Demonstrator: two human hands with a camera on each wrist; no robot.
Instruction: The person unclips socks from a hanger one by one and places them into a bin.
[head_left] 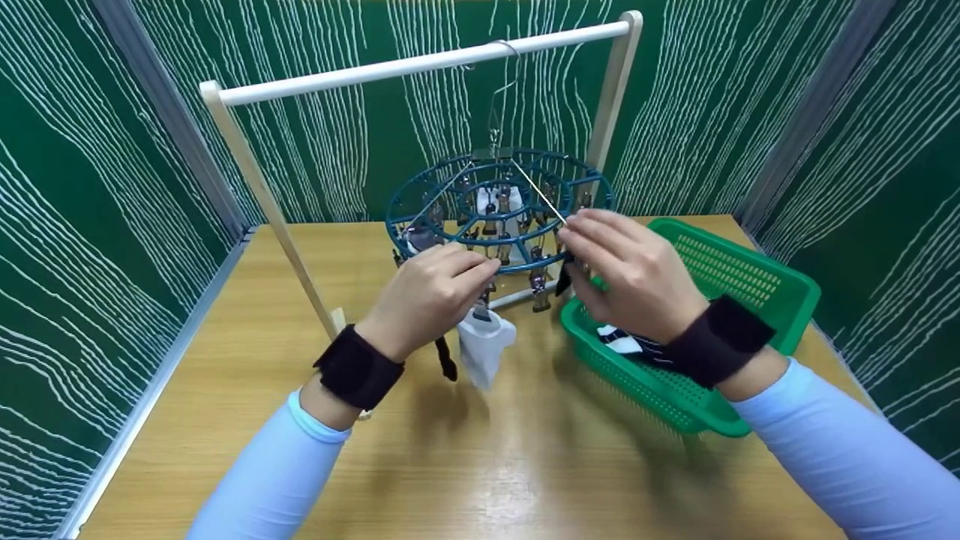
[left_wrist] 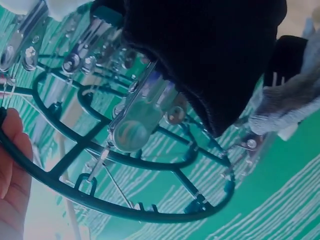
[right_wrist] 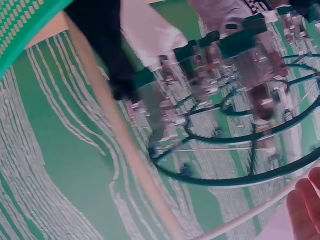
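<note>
A round blue-green clip hanger point(head_left: 525, 266) hangs by its metal hook from a white bar. My left hand point(head_left: 427, 296) is at its front-left rim, fingers bent and gripping the edge; in the left wrist view the fingers point(left_wrist: 17, 175) lie against the ring. Beside the right rim is my right hand point(head_left: 626, 274), its fingers fairly straight; the right wrist view shows these fingertips point(right_wrist: 305, 200) just below the ring. Below the left hand a white sock point(head_left: 484, 349) dangles from a clip. A black sock point(left_wrist: 205, 50) and a grey one point(left_wrist: 287, 102) also hang there.
The white bar point(head_left: 360, 73) rests on a wooden stand on the table point(head_left: 247, 465). A green basket point(head_left: 799, 300) at the right holds dark, white-striped clothing point(head_left: 626, 343), partly hidden by the right wrist. Green patterned walls enclose the table.
</note>
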